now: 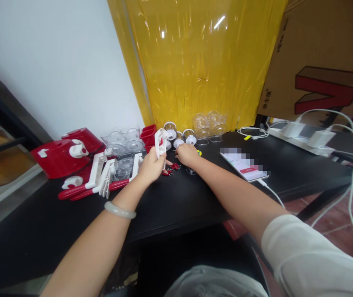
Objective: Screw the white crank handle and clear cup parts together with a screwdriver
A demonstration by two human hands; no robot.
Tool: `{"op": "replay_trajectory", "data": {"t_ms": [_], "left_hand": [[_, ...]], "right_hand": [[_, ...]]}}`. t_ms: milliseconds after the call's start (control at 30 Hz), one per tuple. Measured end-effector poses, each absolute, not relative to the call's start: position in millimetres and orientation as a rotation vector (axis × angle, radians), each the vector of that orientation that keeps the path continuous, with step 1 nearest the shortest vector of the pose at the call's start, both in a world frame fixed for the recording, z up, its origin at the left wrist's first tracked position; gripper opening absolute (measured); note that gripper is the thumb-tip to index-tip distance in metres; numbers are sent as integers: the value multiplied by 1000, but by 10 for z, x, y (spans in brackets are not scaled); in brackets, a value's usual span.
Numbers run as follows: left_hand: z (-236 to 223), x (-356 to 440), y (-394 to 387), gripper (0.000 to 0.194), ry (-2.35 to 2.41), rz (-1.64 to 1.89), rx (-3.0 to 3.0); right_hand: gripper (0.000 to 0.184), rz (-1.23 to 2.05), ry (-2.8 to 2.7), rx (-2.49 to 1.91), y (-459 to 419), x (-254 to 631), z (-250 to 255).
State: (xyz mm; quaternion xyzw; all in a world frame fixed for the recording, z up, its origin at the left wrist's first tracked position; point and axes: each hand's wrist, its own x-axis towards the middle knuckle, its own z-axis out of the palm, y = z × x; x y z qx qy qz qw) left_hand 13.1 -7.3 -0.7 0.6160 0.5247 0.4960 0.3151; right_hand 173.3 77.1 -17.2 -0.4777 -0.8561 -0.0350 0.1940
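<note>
My left hand (150, 166) is closed round a white plastic handle piece (160, 141) and holds it upright above the black table (176, 198). A pale bangle sits on that wrist. My right hand (187, 155) rests knuckles up on the table just right of it, fingers curled down over small red parts (170, 169); what the fingers hold is hidden. Metal drum blades with white caps (178, 137) stand directly behind both hands.
Red housings (59, 156), white handles (102, 175) and clear plastic cups (123, 142) lie at the left. Clear hoppers (209, 123) stand before a yellow plastic sheet. A phone (243, 166) on a cable lies at the right, near a power strip with chargers (300, 134) and a cardboard box.
</note>
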Motion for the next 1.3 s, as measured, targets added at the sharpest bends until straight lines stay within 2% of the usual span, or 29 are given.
{"op": "replay_trajectory", "data": {"t_ms": [133,233,433,633,800,1067,1300], "left_hand": [[44,124,-146,21,1574,1246,1848],[48,116,-151,21,1571,1264,1836],[88,129,-167,21,1779,1162,1924],[159,179,-219,25,2010,908,2025],[164,189,-222,24,2054,860,2059],[151,185,-214,25,2030,841,2061],[137,160,-199,24,2020,856,2050]], "right_hand": [[14,-125,-2416,-1332,774,1737,-202],[14,-107,-2404,-1290,782,1749,-213],[5,152,-2498,-965,752,1720,-153],[17,256,-2663,-919,712,1691,-143],[16,270,-2677,-934,700,1695,-137],[3,303,-2754,-953,631,1709,-72],[1,272,-2564,-891,632,1719,-111]]}}
